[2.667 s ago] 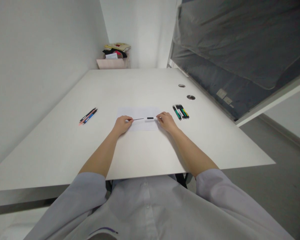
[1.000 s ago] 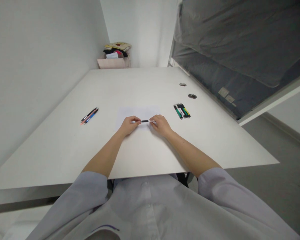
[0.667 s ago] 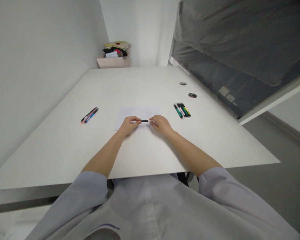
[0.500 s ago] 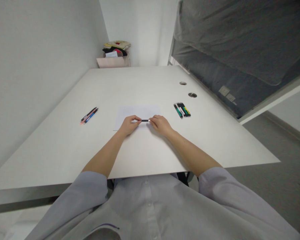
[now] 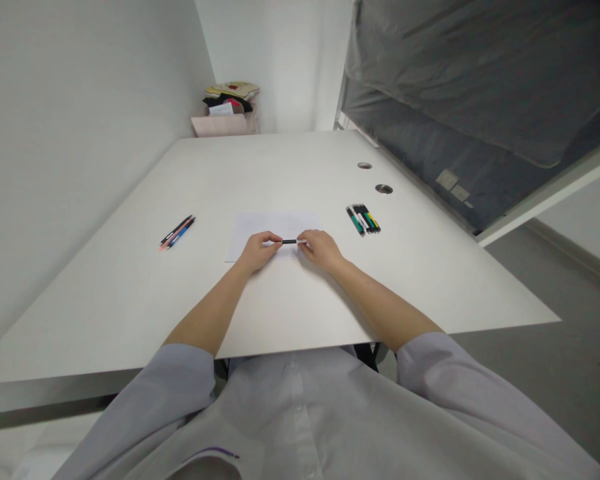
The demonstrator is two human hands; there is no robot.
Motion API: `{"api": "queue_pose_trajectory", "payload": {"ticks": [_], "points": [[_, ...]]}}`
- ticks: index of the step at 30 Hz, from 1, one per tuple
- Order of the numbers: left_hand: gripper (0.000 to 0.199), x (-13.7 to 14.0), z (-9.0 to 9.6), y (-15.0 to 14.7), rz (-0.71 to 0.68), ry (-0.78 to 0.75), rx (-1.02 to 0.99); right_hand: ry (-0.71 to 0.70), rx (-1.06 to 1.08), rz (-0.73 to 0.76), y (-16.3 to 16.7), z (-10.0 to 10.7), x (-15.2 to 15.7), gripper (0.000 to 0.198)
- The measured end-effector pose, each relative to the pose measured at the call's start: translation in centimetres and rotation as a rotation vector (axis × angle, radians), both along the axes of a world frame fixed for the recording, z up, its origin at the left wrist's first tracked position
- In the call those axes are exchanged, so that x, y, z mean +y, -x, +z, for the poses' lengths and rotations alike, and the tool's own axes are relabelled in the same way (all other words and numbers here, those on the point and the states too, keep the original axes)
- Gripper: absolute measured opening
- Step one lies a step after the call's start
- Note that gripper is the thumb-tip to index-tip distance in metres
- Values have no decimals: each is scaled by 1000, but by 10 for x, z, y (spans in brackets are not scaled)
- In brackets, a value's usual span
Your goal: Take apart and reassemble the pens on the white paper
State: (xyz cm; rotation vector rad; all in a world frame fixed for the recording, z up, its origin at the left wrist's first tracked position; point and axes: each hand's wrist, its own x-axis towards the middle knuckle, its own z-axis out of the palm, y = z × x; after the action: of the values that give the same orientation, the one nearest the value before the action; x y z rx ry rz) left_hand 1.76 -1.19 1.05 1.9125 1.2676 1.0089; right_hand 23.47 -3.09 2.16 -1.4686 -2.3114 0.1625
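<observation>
A black pen (image 5: 289, 241) with a whitish right end lies level between my two hands, above a white sheet of paper (image 5: 250, 223). Thumb and fingers of my left hand (image 5: 260, 251) pinch its left end. At the other end, my right hand (image 5: 322, 249) grips the pale part, and its fingertips hide some of it. Both forearms reach in from the table's near edge. Part of the paper is covered by my hands.
On the right, several pens (image 5: 363, 219) with green, white, black and yellow parts lie side by side. Black, pink and blue pens (image 5: 178, 233) lie at the left. Two round cable holes (image 5: 384, 189) sit near the right edge, beside a grey-covered partition (image 5: 460, 120). A pink box (image 5: 221, 125) stands beyond the table.
Both hands keep their hold on the pen with hardly any movement. A little more of its pale right end shows at my right fingers. The whole view has shifted slightly.
</observation>
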Motion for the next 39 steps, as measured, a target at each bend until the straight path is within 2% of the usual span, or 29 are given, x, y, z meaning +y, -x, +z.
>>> {"api": "queue_pose_trajectory", "payload": {"ticks": [7,13,22,29,39], "points": [[19,-3,4,-1,8,-25,69,-55,-43,56,-1,-4,1,27],[18,-4,7,-1,9,-59,113,-31,-102,35,5,0,-3,32],[18,-5,6,-3,4,-50,115,5,-60,-40,6,3,-3,25],[19,-3,6,-2,2,-74,123,-57,-84,41,4,-2,-1,28],[19,-5,11,-3,4,-76,141,6,-82,34,5,2,-3,30]]}}
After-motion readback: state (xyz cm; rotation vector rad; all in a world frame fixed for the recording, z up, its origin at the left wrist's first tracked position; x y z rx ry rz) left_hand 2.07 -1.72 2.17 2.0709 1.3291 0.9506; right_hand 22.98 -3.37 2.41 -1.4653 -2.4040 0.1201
